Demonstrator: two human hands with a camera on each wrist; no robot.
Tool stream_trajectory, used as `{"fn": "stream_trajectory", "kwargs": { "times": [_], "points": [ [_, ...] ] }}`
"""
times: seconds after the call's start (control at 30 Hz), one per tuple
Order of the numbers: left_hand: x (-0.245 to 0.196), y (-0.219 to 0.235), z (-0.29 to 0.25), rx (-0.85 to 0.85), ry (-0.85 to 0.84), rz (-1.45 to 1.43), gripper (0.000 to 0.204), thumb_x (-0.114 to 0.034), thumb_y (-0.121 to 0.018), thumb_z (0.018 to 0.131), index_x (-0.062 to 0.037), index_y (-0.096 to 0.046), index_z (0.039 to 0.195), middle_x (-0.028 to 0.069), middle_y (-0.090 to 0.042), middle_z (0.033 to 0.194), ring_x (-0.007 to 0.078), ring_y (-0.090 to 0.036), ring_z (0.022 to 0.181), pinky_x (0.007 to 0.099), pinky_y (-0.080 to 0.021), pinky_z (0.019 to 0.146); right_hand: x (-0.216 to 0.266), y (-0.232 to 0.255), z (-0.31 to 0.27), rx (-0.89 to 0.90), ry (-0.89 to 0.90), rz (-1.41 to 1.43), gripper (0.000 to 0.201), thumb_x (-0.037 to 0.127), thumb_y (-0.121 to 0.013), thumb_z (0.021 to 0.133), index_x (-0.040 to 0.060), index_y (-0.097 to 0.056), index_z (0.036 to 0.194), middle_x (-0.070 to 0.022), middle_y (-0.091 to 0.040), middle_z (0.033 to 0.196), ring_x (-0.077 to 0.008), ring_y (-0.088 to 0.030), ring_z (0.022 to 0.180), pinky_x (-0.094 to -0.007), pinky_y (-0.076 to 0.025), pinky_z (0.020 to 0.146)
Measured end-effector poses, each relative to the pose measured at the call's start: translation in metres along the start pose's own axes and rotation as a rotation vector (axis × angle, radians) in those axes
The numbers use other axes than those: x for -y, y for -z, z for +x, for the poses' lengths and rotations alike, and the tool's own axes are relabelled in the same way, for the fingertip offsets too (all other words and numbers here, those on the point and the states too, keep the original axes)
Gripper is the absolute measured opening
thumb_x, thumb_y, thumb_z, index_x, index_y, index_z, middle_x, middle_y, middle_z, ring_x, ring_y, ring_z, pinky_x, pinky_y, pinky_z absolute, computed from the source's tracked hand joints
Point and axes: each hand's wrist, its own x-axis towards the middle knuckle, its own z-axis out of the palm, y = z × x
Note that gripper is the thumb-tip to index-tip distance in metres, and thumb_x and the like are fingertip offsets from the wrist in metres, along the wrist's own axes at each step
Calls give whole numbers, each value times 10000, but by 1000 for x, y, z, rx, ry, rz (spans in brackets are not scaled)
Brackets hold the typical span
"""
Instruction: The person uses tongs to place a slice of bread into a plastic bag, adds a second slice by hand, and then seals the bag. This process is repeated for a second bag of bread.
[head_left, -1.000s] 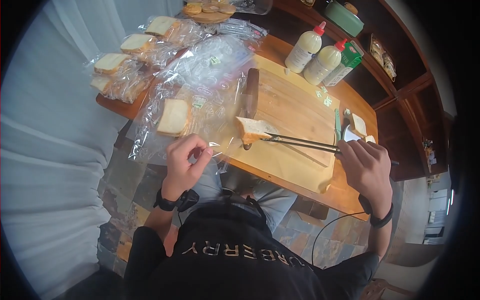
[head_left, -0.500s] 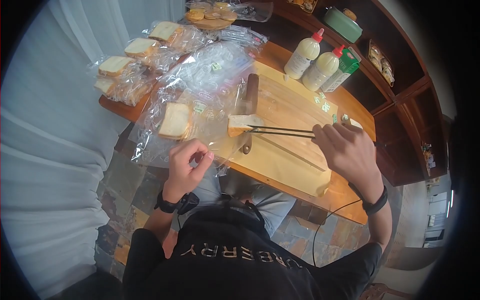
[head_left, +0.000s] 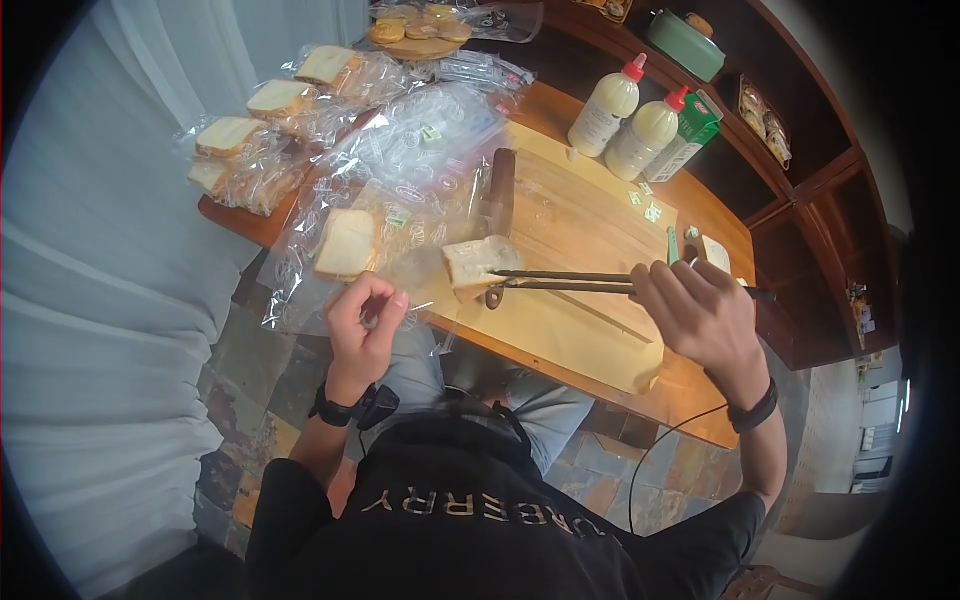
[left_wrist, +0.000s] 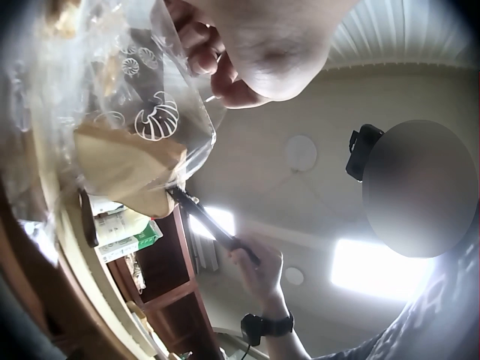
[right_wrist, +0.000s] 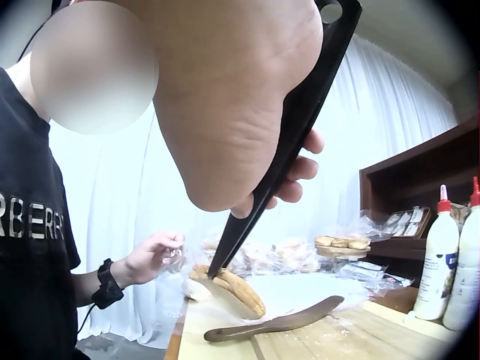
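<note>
My left hand (head_left: 362, 325) pinches the edge of a clear plastic bag (left_wrist: 157, 116) with a white shell print, between thumb and fingers. In my right hand (head_left: 700, 312) are black tongs (head_left: 580, 283), their tips clamped on the near right edge of a thick bread slice (head_left: 475, 265). The slice hangs tilted over the left end of the cutting board (head_left: 590, 230), just right of the left hand. Seen from the left wrist, the slice (left_wrist: 124, 169) shows through the bag film, with the tong tips at its edge. Another bread slice (head_left: 347, 243) lies by the left hand amid the film.
Bagged bread (head_left: 280, 97) lines the table's far left. Two red-capped bottles (head_left: 608, 112) and a green carton (head_left: 690, 135) stand behind the board. A brown handle (right_wrist: 277, 322) lies across the board's end. More bread (head_left: 712, 252) sits at the right. Buns (head_left: 420, 30) fill a round stand.
The tongs and bread slice have moved left toward the left hand, and the slice has turned its broad face up. My left hand has shifted slightly, still pinching the bag.
</note>
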Motion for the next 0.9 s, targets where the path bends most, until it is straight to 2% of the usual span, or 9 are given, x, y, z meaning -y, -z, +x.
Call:
{"fn": "stream_trajectory", "kwargs": {
  "times": [0.1, 0.17, 0.4, 0.6, 0.7, 0.9],
  "points": [
    [3, 4, -2, -3, -24, 12, 181, -74, -677, 882, -28, -561, 750, -9, -495, 606, 65, -413, 554, 252, -301, 513, -11, -10, -7, -46, 13, 13, 153, 118, -708, 813, 31, -638, 917, -15, -499, 719, -115, -564, 630, -257, -445, 521],
    [5, 5, -2, 59, -50, 4, 180, -74, -686, 871, -30, -563, 748, -1, -507, 614, 75, -424, 550, 251, -312, 512, -14, -16, -7, -77, 27, 3, 165, 140, -712, 812, 37, -633, 914, -13, -496, 720, -115, -560, 626, -263, -441, 520],
    [2, 5, -3, 128, -56, 54, 178, -79, -701, 860, -37, -569, 749, 5, -535, 637, 85, -446, 548, 251, -337, 505, -4, -30, 0, -37, 23, -32, 162, 126, -699, 821, 31, -638, 937, -8, -498, 729, -111, -562, 646, -251, -444, 526],
    [1, 6, -3, 140, -46, 68, 171, -76, -702, 852, -41, -574, 745, 6, -535, 625, 87, -446, 537, 249, -337, 499, 6, -31, 3, -45, -48, -77, 185, 133, -695, 841, 20, -639, 977, -12, -506, 740, -108, -564, 649, -245, -444, 532],
    [0, 6, -3, 154, -31, 59, 178, -82, -709, 834, -47, -573, 726, 7, -518, 610, 86, -434, 531, 256, -331, 493, 8, -36, -5, -46, -133, 22, 211, 144, -704, 841, 17, -639, 996, -15, -518, 750, -118, -570, 648, -257, -450, 534],
    [-12, 11, 4, 287, -109, 250, 158, -70, -718, 766, -60, -575, 700, 24, -485, 598, 129, -435, 510, 283, -331, 487, 14, -42, -18, -24, -196, 127, 238, 152, -718, 833, 17, -636, 1012, -17, -542, 767, -128, -585, 662, -273, -466, 547]
  ]
}}
